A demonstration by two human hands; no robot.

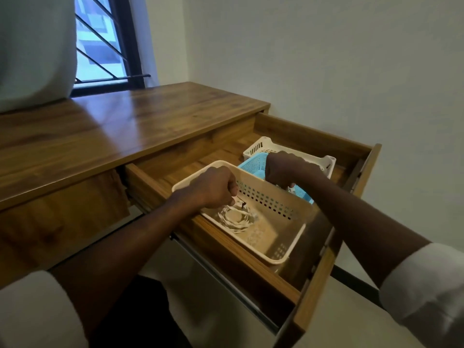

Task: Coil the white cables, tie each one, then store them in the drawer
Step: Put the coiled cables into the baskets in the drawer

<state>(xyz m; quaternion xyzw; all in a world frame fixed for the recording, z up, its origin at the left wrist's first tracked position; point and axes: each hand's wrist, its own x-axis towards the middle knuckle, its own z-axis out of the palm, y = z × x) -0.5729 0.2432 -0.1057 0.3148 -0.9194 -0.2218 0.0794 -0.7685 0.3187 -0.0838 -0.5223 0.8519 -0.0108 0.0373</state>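
Hands both inside the open drawer (313,292). Left hand (216,185) has fingers curled, pinching a strand of the coiled white cable (234,217), which lies flat on the floor of the beige basket (288,257); coil sits directly below and just right of that hand. Right hand (283,169) is curled over the blue basket (253,167) beyond the beige wall; what it holds cannot be told. Left hand is clearly nearer the coil. Judgement: release is a straight drop, no reach needed. Desk (125,121) top bare of cables.
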